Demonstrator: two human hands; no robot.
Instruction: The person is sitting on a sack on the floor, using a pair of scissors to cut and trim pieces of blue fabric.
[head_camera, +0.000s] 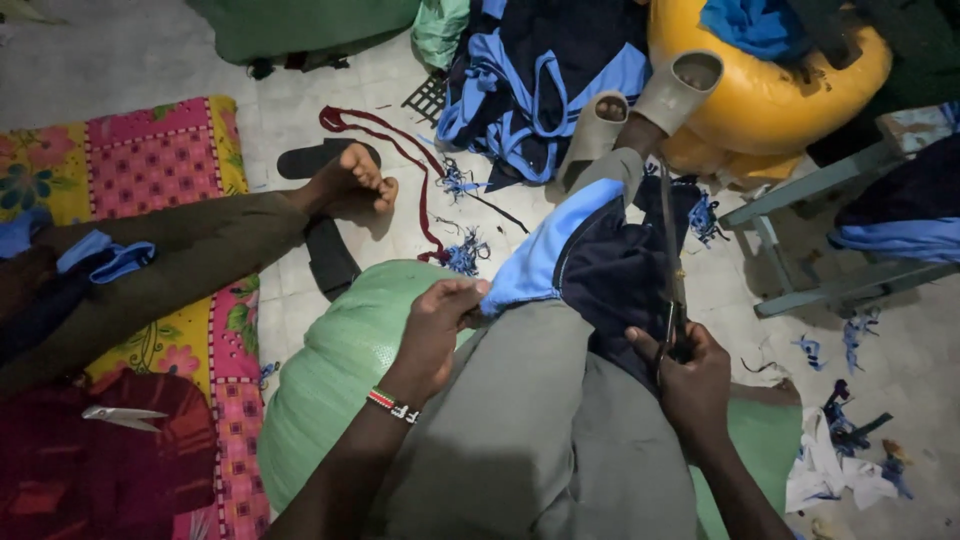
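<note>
A navy and light-blue garment piece (590, 265) lies over my grey-trousered knee. My left hand (445, 315), with a beaded bracelet at the wrist, pinches the light-blue edge of the cloth. My right hand (690, 370) grips a pair of long dark scissors (672, 260) whose blades point away from me along the navy cloth's right edge. I sit on a green woven sack (330, 370).
Another person's legs and bare feet (355, 180) stretch across a flowered mat (150, 160) at left. Small silver snips (120, 415) lie on dark red cloth. A pile of blue garments (540, 80), a yellow container (770, 95), a bench frame (820, 230) and fabric scraps (840, 440) surround me.
</note>
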